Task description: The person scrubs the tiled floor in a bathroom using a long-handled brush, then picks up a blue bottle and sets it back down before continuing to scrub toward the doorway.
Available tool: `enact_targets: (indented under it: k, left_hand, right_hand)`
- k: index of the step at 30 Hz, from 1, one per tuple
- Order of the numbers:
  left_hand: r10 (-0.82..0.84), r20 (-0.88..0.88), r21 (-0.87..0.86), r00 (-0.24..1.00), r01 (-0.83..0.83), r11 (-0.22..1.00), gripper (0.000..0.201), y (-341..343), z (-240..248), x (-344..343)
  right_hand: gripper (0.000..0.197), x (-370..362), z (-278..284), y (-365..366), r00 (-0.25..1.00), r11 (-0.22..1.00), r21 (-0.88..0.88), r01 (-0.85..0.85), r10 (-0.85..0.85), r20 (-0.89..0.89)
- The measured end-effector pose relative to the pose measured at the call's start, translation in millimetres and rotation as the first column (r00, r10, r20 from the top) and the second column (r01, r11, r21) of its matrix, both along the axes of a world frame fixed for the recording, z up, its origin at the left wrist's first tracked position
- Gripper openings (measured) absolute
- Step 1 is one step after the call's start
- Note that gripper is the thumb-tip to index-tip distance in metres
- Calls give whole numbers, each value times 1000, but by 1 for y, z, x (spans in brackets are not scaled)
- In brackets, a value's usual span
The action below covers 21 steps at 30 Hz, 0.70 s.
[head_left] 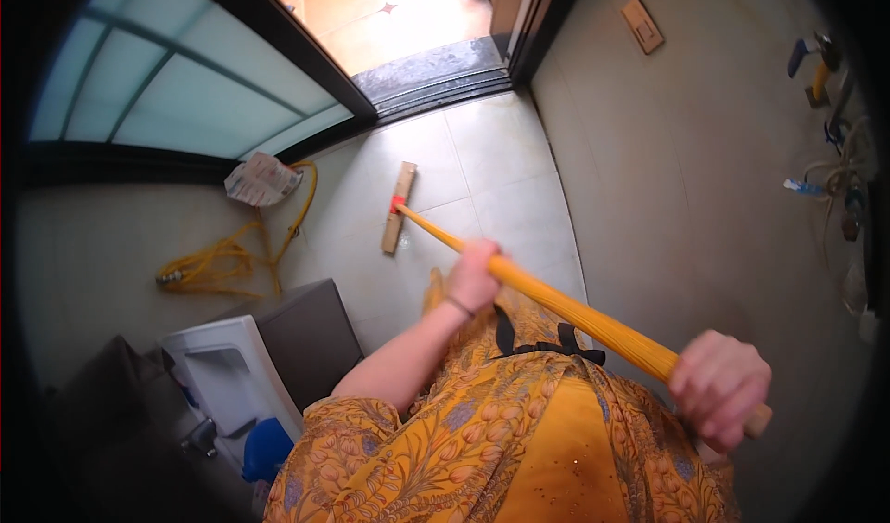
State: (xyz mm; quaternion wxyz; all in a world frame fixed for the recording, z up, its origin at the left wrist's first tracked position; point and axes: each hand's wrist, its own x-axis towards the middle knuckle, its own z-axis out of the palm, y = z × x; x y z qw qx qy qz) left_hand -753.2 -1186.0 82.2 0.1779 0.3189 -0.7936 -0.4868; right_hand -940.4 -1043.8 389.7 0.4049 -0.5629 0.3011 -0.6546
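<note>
A push broom point(593, 324) with a long yellow-orange handle slants across in front of my body. Its flat, narrow brown head point(393, 235) rests on the pale tiled floor, joined to the handle by a red socket. The underside of the head is hidden. My left hand point(476, 275) wraps around the lower part of the handle, with a dark band at the wrist. Higher up, close to the handle's bare wooden end, my right hand point(721, 387) is closed around it at my right side.
A dark-framed frosted glass door point(213, 78) stands at the far left, beside a doorway with a raised threshold point(431, 69). Yellow hose point(218, 268) hangs at the left wall. Below are a white basin point(218, 375) and a blue object point(266, 449). Taps point(820, 59) project from the right wall.
</note>
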Motion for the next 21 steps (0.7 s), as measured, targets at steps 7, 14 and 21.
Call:
enact_targets:
  k: [7, 14, 21]
  left_hand:
    - [262, 166, -251, 951, -216, 944, 20, -91, -76, 123]
    - [156, 160, -260, 975, -111, 959, 20, -10, -81, 151]
    - [-42, 37, -176, 998, 47, 983, 21, 165, -41, 36]
  right_hand:
    - [14, 66, -84, -80, 1000, 983, 181, -8, 3, 29]
    - [13, 76, -87, 6, 994, 985, 157, -66, 78, -76]
    - [14, 26, -18, 186, 988, 957, 244, 154, -154, -20]
